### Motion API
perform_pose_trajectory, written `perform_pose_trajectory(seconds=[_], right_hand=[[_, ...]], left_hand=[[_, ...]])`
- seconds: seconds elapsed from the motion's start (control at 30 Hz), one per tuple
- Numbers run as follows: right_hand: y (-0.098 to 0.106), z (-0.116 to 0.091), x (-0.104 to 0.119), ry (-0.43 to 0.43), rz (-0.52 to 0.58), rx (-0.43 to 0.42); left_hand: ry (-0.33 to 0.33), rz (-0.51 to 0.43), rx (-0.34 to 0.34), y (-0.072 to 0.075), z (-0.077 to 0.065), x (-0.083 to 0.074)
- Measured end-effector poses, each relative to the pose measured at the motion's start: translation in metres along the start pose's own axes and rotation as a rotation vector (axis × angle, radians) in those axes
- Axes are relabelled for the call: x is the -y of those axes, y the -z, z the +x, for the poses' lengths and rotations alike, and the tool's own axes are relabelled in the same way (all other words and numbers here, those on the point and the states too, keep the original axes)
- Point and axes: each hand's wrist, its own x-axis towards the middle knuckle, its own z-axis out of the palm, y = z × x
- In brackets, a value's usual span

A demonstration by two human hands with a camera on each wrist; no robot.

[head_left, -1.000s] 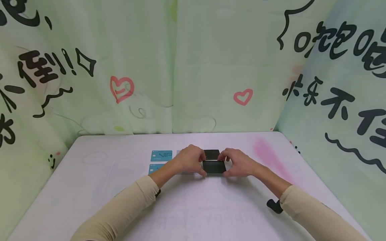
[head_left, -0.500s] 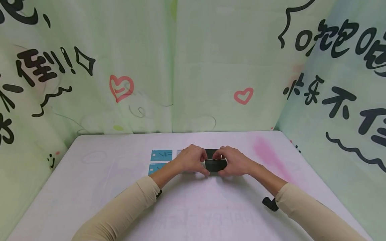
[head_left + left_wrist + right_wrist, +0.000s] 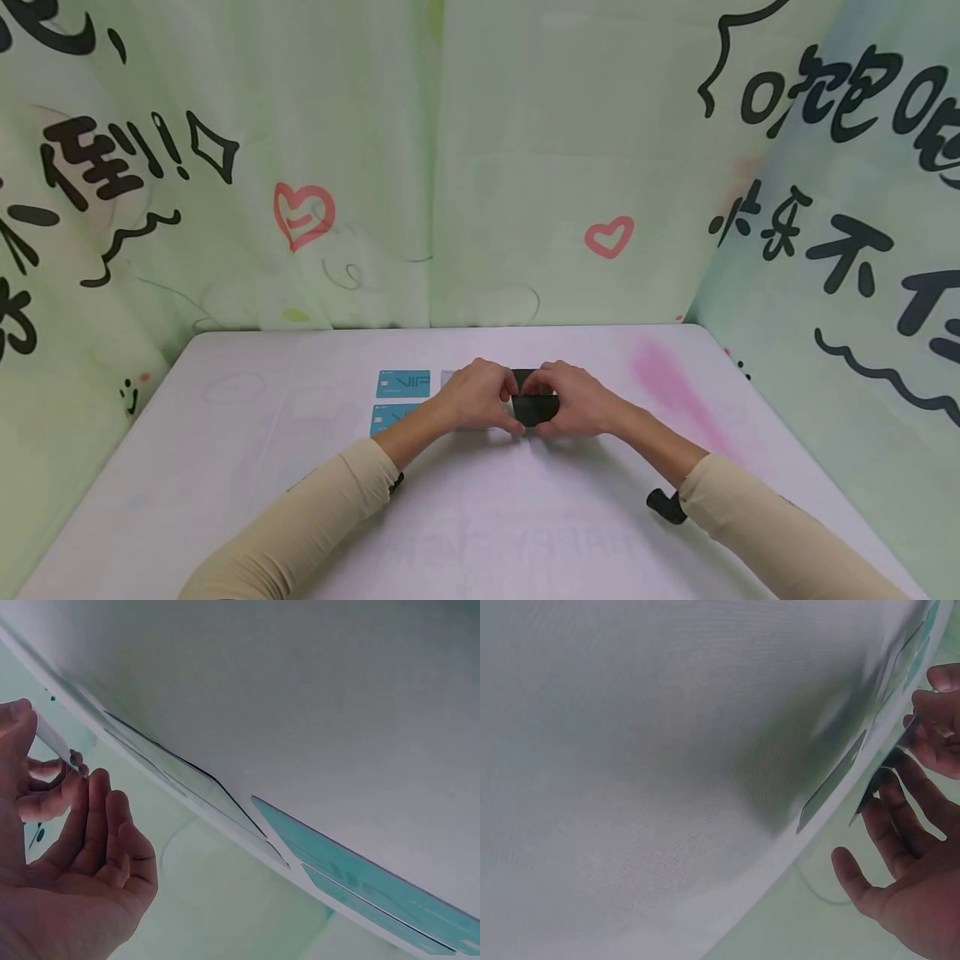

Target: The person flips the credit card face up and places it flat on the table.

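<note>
A black card (image 3: 536, 408) is held up slightly tilted over the table between my two hands in the head view. My left hand (image 3: 480, 393) pinches its left end with thumb and fingers. On the right end, my right hand (image 3: 573, 400) holds it, thumb at the near edge and curled fingers at the far edge. Behind it lies a second black card (image 3: 522, 377), partly hidden by the fingers. In the right wrist view the dark held card (image 3: 874, 787) touches the right fingertips, with one finger standing apart.
Two blue VIP cards, a far one (image 3: 403, 384) and a nearer one (image 3: 390, 417), lie left of the hands. A pale card (image 3: 446, 377) is mostly hidden behind the left hand. The white table (image 3: 480, 533) ends at a printed curtain (image 3: 495, 167).
My right hand has moved left along the black card, closer to the left hand, and covers more of its right end. My left hand has shifted slightly right.
</note>
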Motion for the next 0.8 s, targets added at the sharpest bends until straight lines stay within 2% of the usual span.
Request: perform_pose_trajectory(seconds=[0.37,0.63,0.8], right_hand=[[0.0011,0.0000,-0.0026,-0.006,0.045,-0.020],[0.0032,-0.0008,-0.0068,-0.051,0.130,-0.061],[0.0027,-0.0006,-0.0072,-0.029,0.180,-0.100]], left_hand=[[-0.004,-0.018,-0.011,0.0013,-0.0019,0.0013],[0.015,-0.002,-0.007,0.0002,-0.0032,0.0055],[0.019,0.004,-0.001,-0.0007,-0.0032,0.0066]])
